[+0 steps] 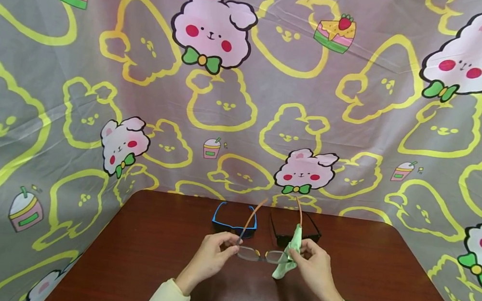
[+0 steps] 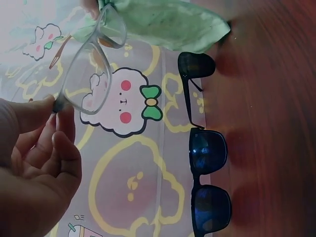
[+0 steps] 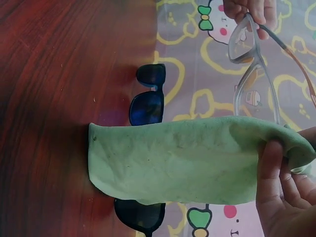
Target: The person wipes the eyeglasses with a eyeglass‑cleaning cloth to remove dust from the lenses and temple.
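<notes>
Between my two hands is a pair of clear-rimmed eyeglasses [image 1: 248, 254] with orange-brown temples, held above the table with the temples pointing away from me. My left hand [image 1: 213, 257] pinches the glasses at the left hinge corner, as the left wrist view also shows. A light green cloth [image 3: 173, 160] hangs from my right hand [image 1: 314, 269]. That hand grips the cloth around the glasses' right hinge and the start of the temple. In the right wrist view the cloth hides this corner, so the contact beneath it cannot be seen.
Blue-framed sunglasses [image 1: 233, 227] stand on the dark red-brown table [image 1: 140, 247] beyond my left hand. Black sunglasses [image 1: 281, 240] lie beyond the right hand, partly behind the cloth. A printed fabric sheet [image 1: 227, 110] rises at the table's back and sides.
</notes>
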### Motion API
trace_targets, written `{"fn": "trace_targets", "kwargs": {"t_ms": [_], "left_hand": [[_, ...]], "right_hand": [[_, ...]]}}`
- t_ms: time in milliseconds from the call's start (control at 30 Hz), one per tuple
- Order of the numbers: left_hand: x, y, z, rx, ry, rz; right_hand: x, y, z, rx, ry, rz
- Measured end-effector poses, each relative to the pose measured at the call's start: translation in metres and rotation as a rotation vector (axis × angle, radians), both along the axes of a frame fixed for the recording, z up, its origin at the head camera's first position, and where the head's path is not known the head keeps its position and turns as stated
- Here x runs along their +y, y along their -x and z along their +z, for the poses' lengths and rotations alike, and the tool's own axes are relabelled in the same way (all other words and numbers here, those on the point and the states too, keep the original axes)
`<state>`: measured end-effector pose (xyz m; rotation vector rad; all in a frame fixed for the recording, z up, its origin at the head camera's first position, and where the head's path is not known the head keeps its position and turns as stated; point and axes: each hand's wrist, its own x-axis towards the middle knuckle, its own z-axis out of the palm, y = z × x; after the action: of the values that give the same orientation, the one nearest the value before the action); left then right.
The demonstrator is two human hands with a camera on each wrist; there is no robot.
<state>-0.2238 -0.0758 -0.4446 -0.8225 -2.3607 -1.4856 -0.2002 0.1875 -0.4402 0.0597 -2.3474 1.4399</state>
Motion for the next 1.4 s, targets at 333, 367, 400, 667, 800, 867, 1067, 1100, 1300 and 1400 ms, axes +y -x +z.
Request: {"fn": "trace_targets", "kwargs": {"t_ms": [333, 367, 400, 667, 800, 867, 1067, 1100, 1300, 1400], "left_hand": [[-0.001, 0.0, -0.001, 0.019, 0.02, -0.035], [-0.001, 0.001, -0.001, 0.017, 0.022, -0.037], [-0.002, 0.001, -0.001, 0.014, 0.024, -0.039], [-0.002, 0.001, -0.003, -0.016, 0.028, -0.039], [-0.003, 0.0, -0.002, -0.047, 0.043, -0.038], [-0.004, 0.0, -0.002, -0.062, 0.048, -0.042], [-0.003, -0.001, 0.0, -0.08, 0.05, -0.061], [-0.003, -0.001, 0.0, -0.077, 0.052, -0.064], [-0.004, -0.001, -0.002, -0.064, 0.066, -0.07], [-0.004, -0.001, -0.002, -0.066, 0.067, -0.07]], "right_hand": [[0.002, 0.002, 0.003, -0.01, -0.057, -0.036], [0.002, 0.002, 0.004, -0.013, -0.059, -0.039], [0.002, 0.002, 0.004, -0.018, -0.06, -0.043], [0.004, 0.005, 0.005, -0.001, -0.048, -0.041], [0.005, 0.006, 0.005, 0.004, -0.031, -0.036], [0.006, 0.006, 0.005, -0.003, -0.028, -0.037], [0.008, 0.006, 0.006, -0.024, -0.04, -0.042], [0.009, 0.007, 0.006, -0.025, -0.042, -0.045], [0.013, 0.009, 0.007, -0.027, -0.041, -0.067], [0.014, 0.009, 0.007, -0.026, -0.043, -0.067]]}}
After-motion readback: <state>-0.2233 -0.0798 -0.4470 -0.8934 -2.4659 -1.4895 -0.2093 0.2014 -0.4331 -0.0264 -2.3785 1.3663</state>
